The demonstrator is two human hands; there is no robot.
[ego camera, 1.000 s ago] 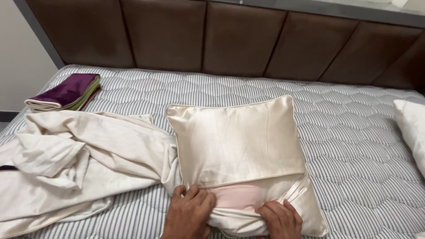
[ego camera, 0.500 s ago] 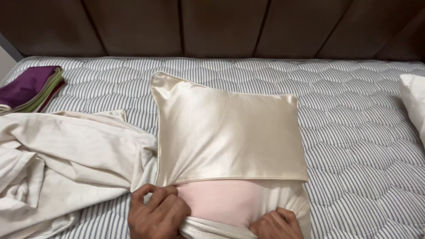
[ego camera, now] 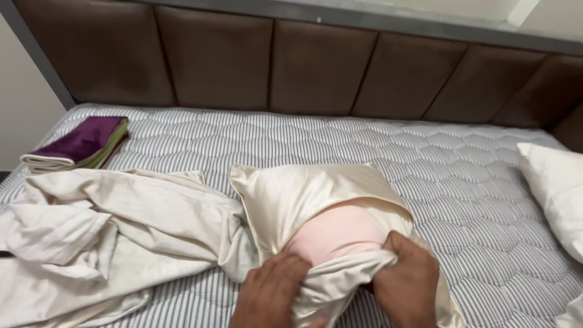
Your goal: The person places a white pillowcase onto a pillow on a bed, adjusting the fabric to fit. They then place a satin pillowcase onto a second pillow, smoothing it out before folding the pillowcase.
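Note:
A shiny cream satin pillowcase (ego camera: 291, 194) lies on the striped quilted mattress (ego camera: 425, 158), near its front edge. A pale pink pillow (ego camera: 337, 234) shows through the open end of the case. My left hand (ego camera: 270, 294) presses on the bunched lower edge of the case, fingers curled into the fabric. My right hand (ego camera: 410, 285) grips the gathered hem of the case at the pillow's right side. The far half of the case is slack and creased.
A crumpled cream sheet (ego camera: 103, 237) is heaped at the left, touching the pillowcase. Folded purple and green cloths (ego camera: 79, 143) lie at the far left corner. A white pillow (ego camera: 555, 191) sits at the right edge. A brown padded headboard (ego camera: 303, 67) runs behind.
The pillowcase has bunched up and more of the pink pillow is bared. Both hands have moved up along the pillow with the hem. The view has tilted up.

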